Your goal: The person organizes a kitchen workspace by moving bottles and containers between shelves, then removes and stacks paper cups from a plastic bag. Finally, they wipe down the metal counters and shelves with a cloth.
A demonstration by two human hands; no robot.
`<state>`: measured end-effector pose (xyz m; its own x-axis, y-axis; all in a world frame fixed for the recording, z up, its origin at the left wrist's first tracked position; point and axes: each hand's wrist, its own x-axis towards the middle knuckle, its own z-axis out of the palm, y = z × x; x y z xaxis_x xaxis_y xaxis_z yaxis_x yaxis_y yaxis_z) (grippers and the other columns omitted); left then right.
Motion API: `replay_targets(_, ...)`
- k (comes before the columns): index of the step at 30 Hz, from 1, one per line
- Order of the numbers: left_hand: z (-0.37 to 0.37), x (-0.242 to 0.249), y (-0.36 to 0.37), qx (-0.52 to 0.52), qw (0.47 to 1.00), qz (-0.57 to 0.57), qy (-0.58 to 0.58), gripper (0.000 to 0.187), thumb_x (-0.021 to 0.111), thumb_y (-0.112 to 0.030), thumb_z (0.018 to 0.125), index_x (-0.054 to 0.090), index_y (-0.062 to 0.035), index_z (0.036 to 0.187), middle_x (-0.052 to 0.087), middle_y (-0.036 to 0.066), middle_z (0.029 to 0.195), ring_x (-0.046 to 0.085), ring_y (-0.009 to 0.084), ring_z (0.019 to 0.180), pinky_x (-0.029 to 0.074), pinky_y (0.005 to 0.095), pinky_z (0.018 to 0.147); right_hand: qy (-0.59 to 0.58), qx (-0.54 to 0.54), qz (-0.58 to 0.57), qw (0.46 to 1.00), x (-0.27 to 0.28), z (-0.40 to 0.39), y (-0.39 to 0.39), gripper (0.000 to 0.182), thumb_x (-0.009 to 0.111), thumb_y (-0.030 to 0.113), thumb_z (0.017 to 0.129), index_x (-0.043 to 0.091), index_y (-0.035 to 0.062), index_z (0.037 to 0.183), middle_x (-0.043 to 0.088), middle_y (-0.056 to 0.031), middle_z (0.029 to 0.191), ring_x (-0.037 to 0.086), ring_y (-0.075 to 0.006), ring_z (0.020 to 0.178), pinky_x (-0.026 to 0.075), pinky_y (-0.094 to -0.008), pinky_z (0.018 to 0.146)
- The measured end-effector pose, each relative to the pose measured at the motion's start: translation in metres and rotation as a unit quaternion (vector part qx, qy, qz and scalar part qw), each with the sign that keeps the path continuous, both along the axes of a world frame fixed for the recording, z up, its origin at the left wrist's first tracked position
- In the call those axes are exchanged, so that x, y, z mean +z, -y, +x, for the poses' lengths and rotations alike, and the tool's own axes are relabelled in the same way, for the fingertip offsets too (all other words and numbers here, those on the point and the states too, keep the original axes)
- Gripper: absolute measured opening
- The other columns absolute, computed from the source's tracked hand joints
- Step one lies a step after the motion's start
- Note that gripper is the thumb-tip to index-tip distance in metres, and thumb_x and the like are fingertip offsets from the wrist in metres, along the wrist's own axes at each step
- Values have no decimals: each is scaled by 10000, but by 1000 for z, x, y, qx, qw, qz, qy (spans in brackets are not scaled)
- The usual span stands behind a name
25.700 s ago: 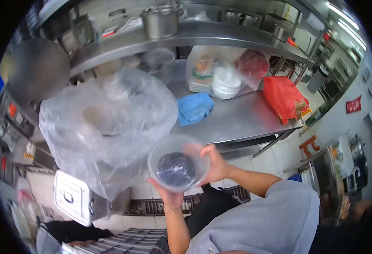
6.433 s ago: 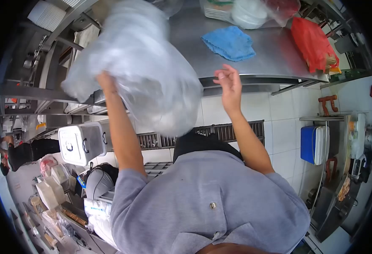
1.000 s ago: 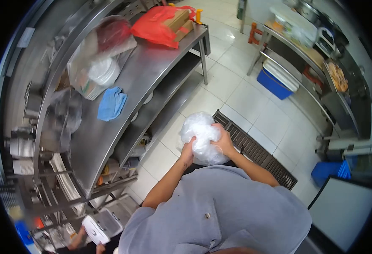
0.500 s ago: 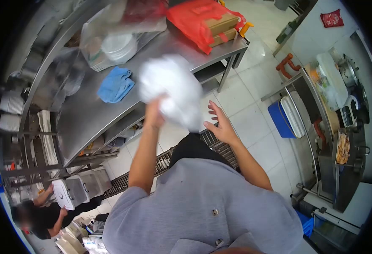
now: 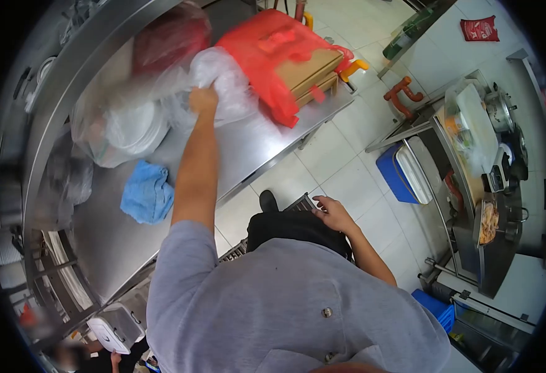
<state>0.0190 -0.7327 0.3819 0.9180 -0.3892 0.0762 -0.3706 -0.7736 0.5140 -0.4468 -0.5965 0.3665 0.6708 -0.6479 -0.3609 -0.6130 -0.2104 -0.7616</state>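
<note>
My left hand point(image 5: 204, 99) reaches over the steel table and is closed on a whitish, see-through plastic bag point(image 5: 223, 87), whose contents I cannot make out. Just left of it, a larger clear bag point(image 5: 93, 130) holds white round containers point(image 5: 137, 127). To the right, a red plastic bag point(image 5: 254, 50) lies partly over cardboard boxes point(image 5: 310, 71). A crumpled blue cloth point(image 5: 147, 191) rests on the table left of my forearm. My right hand point(image 5: 335, 214) hangs near my waist, fingers loosely bent and apart, holding nothing.
The steel table point(image 5: 108, 248) runs along my left, with a shelf rail point(image 5: 49, 118) above. On the right stand a blue-and-white cooler point(image 5: 403, 174) and a counter with pots point(image 5: 500, 112). At lower left a co-worker holds a white-lidded bin point(image 5: 108, 336).
My left hand has carried the white plastic bag forward and left onto the table, beside the red bag. My right hand has dropped back toward my waist. The view has shifted too.
</note>
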Motion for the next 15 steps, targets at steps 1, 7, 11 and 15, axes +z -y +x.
replay_targets(1, 14, -10, 4, -18, 1000, 15, 16, 708, 704, -574, 755, 644, 33, 1113, 637, 257, 1127, 621, 398, 1056, 502, 463, 891, 1, -32, 27, 999, 1, -2, 7, 372, 646, 196, 862, 580, 36, 1191, 666, -198, 971, 649, -349, 904, 507, -417, 805)
replay_targets(7, 17, 0, -22, -18, 993, -102, 50, 831, 725, -535, 761, 484, 46, 1304, 599, 257, 1186, 584, 417, 1097, 493, 450, 894, 5, -24, 37, 999, -19, -19, 56, 397, 651, 204, 862, 576, 14, 1202, 667, -180, 911, 657, -316, 833, 515, -391, 758)
replay_targets(11, -49, 58, -86, 20, 923, -318, -215, 868, 780, -449, 745, 407, 39, 1358, 504, 293, 1272, 536, 399, 1132, 447, 450, 936, 1, 68, 53, 996, -25, -27, 100, 382, 657, 181, 867, 581, 22, 1206, 674, -148, 894, 659, -256, 796, 521, -352, 731)
replay_targets(15, -73, 44, -130, -24, 974, -223, 34, 944, 840, -417, 681, 382, -31, 1409, 426, 327, 1328, 476, 433, 1188, 409, 456, 990, 12, 173, 11, 985, -24, -16, 161, 355, 644, 121, 878, 575, 27, 1213, 683, -129, 893, 657, -218, 765, 524, -324, 718)
